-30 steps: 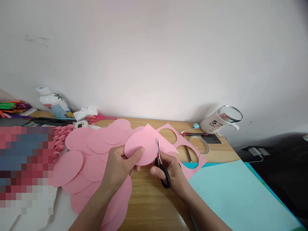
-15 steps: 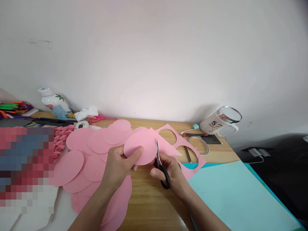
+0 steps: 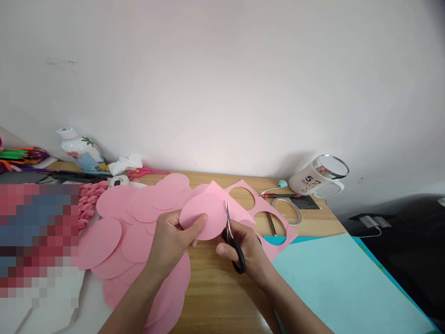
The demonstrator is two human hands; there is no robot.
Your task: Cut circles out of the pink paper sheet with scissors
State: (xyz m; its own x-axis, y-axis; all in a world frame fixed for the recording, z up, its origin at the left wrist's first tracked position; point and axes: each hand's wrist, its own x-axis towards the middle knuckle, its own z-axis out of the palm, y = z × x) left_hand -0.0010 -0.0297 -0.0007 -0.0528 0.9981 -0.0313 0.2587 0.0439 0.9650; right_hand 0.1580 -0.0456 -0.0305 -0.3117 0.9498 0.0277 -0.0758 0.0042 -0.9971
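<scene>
My left hand point(image 3: 174, 239) pinches a pink paper circle point(image 3: 201, 206) with the thumb on top and the fingers beneath. Behind the circle's upper right edge, a pointed strip of pink paper point(image 3: 236, 208) sticks out. In my right hand point(image 3: 250, 248) is a pair of scissors point(image 3: 237, 256) with black handles, its blades upright and slightly parted at the circle's right edge. Several pink paper circles point(image 3: 100, 241) lie overlapping in a pile left of my hands. Beyond my right hand lies a pink sheet point(image 3: 259, 202) with round holes cut out.
A white mug point(image 3: 311, 181) stands at the back right near a coiled white cable point(image 3: 294, 208) and a pen point(image 3: 280, 195). Light blue paper point(image 3: 337, 283) covers the right front. A white bottle point(image 3: 83, 150), pink scissors point(image 3: 146, 171) and a tissue point(image 3: 125, 163) sit at the back left.
The pointed pink strip behind the circle has swung leftward, its tip now less far right. The circle has turned or dropped slightly in my left hand. The scissors stay nearly in place.
</scene>
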